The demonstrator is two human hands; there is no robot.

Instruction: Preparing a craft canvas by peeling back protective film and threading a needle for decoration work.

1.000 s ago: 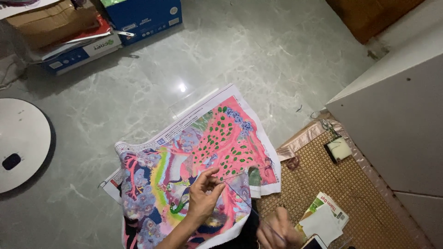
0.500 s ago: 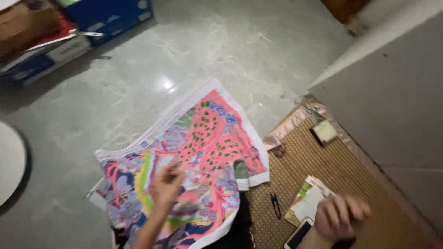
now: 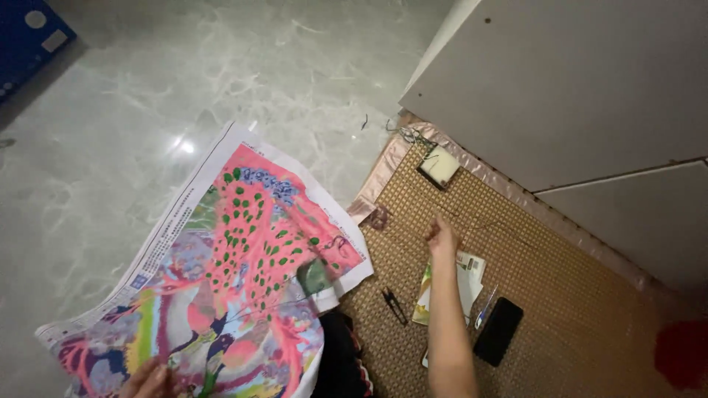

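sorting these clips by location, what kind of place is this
Probably a room in a home, with the person sitting on the floor doing needlework. There is a polished marble-look tile floor, a woven mat laid beside a plain wall or cabinet, and a colourful printed canvas with small thread snips nearby.

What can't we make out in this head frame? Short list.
- Left hand: cut off by the bottom edge on the colourful canvas; grip unclear.
- Right hand: seen from behind, fingers blurred; whether it pinches a thread is too fine to tell.
- Small pale box: contents too small.
- Blue box: cropped by the left edge.
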